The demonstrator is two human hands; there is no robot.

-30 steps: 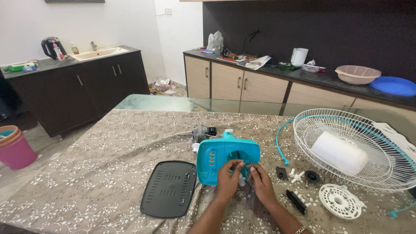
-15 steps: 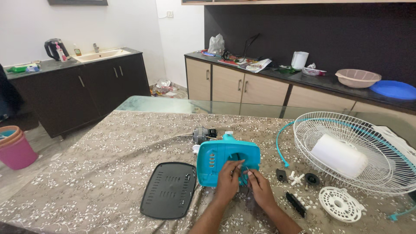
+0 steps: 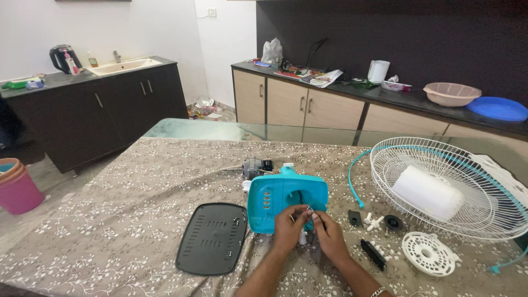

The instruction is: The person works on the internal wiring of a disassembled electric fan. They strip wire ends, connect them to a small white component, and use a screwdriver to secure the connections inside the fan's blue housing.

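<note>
While two hands [image 3: 308,234] touch one teal housing [image 3: 286,198], one black cover [image 3: 213,237] lies beside.

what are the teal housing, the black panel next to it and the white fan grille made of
Teal housing: looks like moulded plastic, smooth with a slight sheen and cut vent slots. Black panel: likely plastic too, matte, with moulded slots and rounded corners. White fan grille: thin wire spokes, probably white-coated metal, though plastic cannot be ruled out. Both hands rest at the housing.
</note>
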